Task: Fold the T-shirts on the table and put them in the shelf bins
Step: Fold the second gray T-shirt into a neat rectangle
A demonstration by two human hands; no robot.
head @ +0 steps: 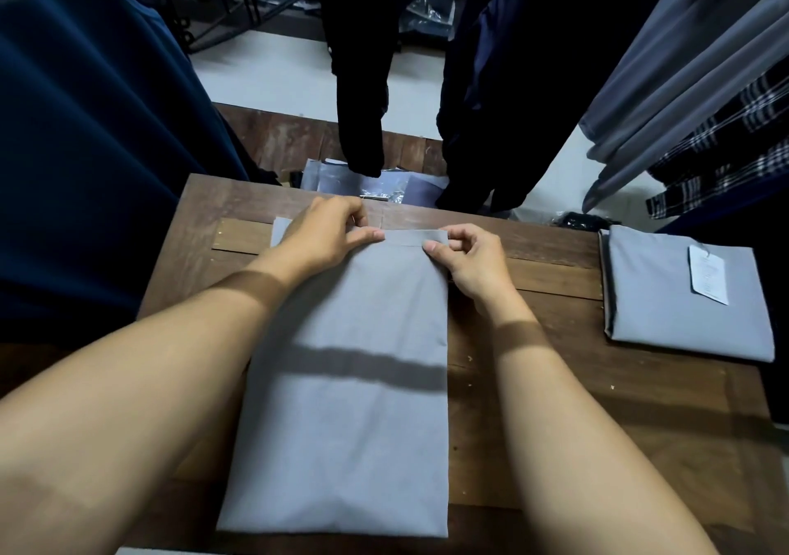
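A grey T-shirt (354, 384) lies on the wooden table (576, 405) as a long narrow strip running from the near edge to the far side. My left hand (328, 230) pinches its far edge on the left. My right hand (465, 260) pinches the same edge at the right corner. A second grey T-shirt (666, 294), folded into a rectangle with a white paper tag (706, 273) on top, rests at the table's right side.
Dark garments (363, 85) hang beyond the table's far edge, navy cloth (85, 127) hangs at the left, and grey and plaid clothes (704, 106) hang at the right. Bagged clothes (363, 179) lie on the floor behind the table. No shelf bins show.
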